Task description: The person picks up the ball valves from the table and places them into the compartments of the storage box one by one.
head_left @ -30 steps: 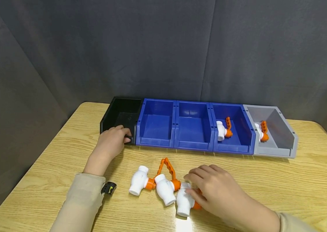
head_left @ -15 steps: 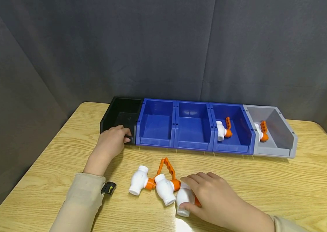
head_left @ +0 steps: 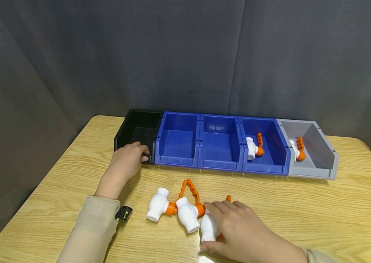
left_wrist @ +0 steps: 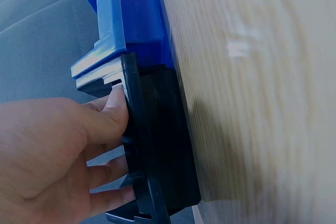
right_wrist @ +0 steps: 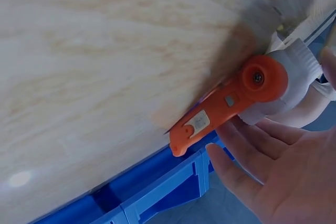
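My left hand (head_left: 126,160) grips the front edge of the black bin (head_left: 142,133); in the left wrist view the thumb presses on its rim and the fingers reach underneath. My right hand (head_left: 242,228) is over the rightmost white ball valve (head_left: 209,228) on the table, thumb at its near end and fingers at its far end. In the right wrist view its orange lever (right_wrist: 215,109) points toward the bins, and the fingers lie beside the white body. Left of it lie two more ball valves, the middle one (head_left: 188,215) and the left one (head_left: 158,204), their levers meeting at the tips.
Right of the black bin stand several blue bins (head_left: 178,160) and a grey bin (head_left: 310,171), side by side. One ball valve (head_left: 252,149) lies in the rightmost blue bin, another (head_left: 297,151) in the grey bin. A dark curtain (head_left: 185,54) hangs behind the table.
My right hand has come down over the rightmost ball valve, its thumb sliding to the valve's near end. The lever tip now shows behind the fingers. The left hand stays in place.
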Motion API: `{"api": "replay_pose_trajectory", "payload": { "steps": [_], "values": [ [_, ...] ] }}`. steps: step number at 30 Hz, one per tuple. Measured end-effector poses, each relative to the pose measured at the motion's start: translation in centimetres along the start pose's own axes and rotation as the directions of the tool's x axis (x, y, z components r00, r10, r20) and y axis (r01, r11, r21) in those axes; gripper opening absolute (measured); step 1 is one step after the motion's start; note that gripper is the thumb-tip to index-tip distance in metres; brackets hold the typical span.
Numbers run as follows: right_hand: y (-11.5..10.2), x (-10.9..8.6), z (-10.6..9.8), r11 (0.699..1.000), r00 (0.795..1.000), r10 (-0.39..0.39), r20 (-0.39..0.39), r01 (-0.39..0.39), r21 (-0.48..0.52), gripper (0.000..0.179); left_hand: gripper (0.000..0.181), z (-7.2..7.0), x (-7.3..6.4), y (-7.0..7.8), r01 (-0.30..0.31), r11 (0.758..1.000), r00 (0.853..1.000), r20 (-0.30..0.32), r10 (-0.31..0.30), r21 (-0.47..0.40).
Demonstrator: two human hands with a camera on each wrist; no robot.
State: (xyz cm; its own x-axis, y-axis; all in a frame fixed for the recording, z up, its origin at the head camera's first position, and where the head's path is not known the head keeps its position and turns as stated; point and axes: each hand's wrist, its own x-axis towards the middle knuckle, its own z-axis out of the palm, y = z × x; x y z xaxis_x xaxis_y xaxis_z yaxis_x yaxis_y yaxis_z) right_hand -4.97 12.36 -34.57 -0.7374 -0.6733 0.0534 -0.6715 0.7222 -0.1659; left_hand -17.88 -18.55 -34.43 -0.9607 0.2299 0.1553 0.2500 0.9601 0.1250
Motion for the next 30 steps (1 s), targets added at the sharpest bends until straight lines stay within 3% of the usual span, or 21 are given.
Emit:
{"api": "replay_pose_trajectory", "payload": {
  "steps": [7, 30],
  "values": [
    [0.04, -0.01, 0.40, 1.000, 1.000, 0.000, 0.014, 0.000, -0.002, 0.094, 0.014, 0.07, 0.04, -0.03, -0.007, 1.000, 1.000, 0.001, 0.007, 0.001],
    [-0.06, 0.22, 0.96, 0.998, 0.999, -0.021, -0.044, 0.019, -0.054, 0.079, 0.014, 0.04, 0.09, -0.03, 0.004, 1.000, 1.000, 0.008, -0.004, 0.002]
  ]
}}
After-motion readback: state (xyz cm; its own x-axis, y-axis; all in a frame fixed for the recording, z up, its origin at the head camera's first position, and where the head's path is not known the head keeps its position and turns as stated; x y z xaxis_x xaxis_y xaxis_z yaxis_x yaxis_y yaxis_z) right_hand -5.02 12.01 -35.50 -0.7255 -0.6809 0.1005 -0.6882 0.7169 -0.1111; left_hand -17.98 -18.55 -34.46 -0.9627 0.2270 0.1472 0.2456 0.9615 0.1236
